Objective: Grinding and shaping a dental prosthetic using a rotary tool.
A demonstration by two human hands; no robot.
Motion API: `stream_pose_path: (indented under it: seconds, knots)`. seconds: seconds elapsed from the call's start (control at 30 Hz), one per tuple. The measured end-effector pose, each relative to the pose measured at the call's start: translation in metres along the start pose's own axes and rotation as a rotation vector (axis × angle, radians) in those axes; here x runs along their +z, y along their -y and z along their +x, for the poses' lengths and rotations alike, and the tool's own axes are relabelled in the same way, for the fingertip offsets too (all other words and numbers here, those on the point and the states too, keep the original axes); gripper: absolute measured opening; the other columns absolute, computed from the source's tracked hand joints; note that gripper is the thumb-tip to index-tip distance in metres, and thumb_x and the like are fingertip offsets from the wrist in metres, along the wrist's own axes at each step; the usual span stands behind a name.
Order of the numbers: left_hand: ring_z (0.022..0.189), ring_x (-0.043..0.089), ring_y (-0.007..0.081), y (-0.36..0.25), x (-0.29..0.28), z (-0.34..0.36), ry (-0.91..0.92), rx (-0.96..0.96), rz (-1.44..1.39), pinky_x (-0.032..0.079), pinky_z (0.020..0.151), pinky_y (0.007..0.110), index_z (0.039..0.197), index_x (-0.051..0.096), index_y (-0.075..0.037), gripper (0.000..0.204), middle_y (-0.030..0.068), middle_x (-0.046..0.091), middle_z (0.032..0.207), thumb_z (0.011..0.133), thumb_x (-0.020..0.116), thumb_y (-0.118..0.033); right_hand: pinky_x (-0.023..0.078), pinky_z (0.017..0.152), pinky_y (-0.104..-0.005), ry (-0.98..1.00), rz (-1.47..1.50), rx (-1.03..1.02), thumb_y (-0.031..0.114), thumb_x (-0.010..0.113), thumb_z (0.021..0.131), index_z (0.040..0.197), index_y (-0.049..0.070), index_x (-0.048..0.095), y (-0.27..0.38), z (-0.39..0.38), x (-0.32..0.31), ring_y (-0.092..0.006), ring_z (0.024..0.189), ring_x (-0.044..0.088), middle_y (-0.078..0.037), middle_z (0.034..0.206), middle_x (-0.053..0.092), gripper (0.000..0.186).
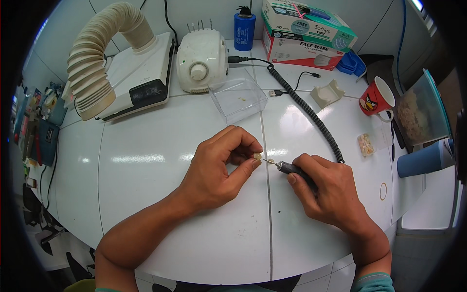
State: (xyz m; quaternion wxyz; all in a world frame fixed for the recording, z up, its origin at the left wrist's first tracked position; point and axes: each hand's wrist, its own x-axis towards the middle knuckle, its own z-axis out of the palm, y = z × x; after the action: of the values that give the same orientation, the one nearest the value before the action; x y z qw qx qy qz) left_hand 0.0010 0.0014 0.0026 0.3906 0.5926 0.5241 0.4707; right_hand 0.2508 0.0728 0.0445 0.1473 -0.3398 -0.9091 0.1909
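My left hand (221, 165) pinches a small cream tooth-like piece (257, 156) between thumb and fingertips, just above the white table (146, 204). My right hand (326, 187) grips a dark rotary handpiece (293, 169) like a pen. Its thin metal bit touches the small piece from the right. A black coiled cable (311, 114) runs from the handpiece up to the white motor control box (202, 61) at the back.
A clear plastic box (238, 100) sits behind my hands. A white suction unit with a ribbed hose (104, 63) stands back left. Mask boxes (306, 31), a blue cylinder (244, 30), a red mug (377, 100), a white holder (327, 93) and a small clear packet (365, 144) lie back right.
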Motion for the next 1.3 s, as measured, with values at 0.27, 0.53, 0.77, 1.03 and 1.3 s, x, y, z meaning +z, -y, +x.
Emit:
stream_pose_path:
  seconds: [0.27, 0.53, 0.77, 1.03, 1.3]
  knots:
    - [0.100, 0.070, 0.0120, -0.0010, 0.0000, -0.0003, 0.006, -0.019, -0.006, 0.061, 0.091, 0.028, 0.115, 0.065, 0.002, 0.018, 0.0077, 0.070, 0.110, 0.100, 0.074, 0.005, 0.046, 0.051, -0.0450, 0.000, 0.004, -0.003, 0.022, 0.077, 0.101, 0.098, 0.008, 0.067, 0.0001, -0.0001, -0.0003, -0.0326, 0.056, 0.063, -0.009, 0.071, 0.063, 0.018]
    - [0.099, 0.070, 0.0119, -0.0019, 0.0003, -0.0003, 0.011, -0.038, -0.016, 0.061, 0.092, 0.028, 0.115, 0.066, 0.002, 0.019, 0.0073, 0.072, 0.109, 0.099, 0.076, 0.003, 0.046, 0.052, -0.0450, -0.008, 0.000, -0.012, 0.022, 0.077, 0.101, 0.099, 0.008, 0.067, -0.0006, -0.0004, 0.0005, -0.0324, 0.056, 0.063, -0.009, 0.071, 0.063, 0.018]
    - [0.098, 0.070, 0.0118, -0.0023, 0.0015, 0.0001, 0.017, -0.018, -0.012, 0.060, 0.090, 0.028, 0.117, 0.067, 0.001, 0.019, 0.0060, 0.072, 0.107, 0.100, 0.076, 0.003, 0.046, 0.051, -0.0452, -0.016, 0.001, -0.018, 0.022, 0.077, 0.101, 0.098, 0.008, 0.067, -0.0011, -0.0007, 0.0007, -0.0324, 0.056, 0.063, -0.009, 0.071, 0.062, 0.018]
    - [0.102, 0.071, 0.0120, -0.0014, 0.0001, -0.0009, 0.039, -0.027, -0.037, 0.059, 0.092, 0.028, 0.120, 0.068, 0.002, 0.018, 0.0076, 0.074, 0.112, 0.103, 0.072, 0.004, 0.046, 0.052, -0.0455, -0.009, 0.002, -0.010, 0.022, 0.077, 0.101, 0.097, 0.008, 0.067, -0.0007, -0.0007, 0.0002, -0.0326, 0.056, 0.063, -0.009, 0.070, 0.062, 0.018]
    - [0.099, 0.072, 0.0129, -0.0022, -0.0005, -0.0012, 0.042, -0.019, -0.021, 0.059, 0.091, 0.029, 0.120, 0.068, 0.002, 0.018, 0.0078, 0.076, 0.110, 0.103, 0.074, 0.002, 0.046, 0.052, -0.0456, -0.003, 0.003, -0.007, 0.022, 0.076, 0.102, 0.097, 0.008, 0.066, -0.0002, -0.0006, 0.0000, -0.0326, 0.056, 0.063, -0.009, 0.071, 0.062, 0.018]
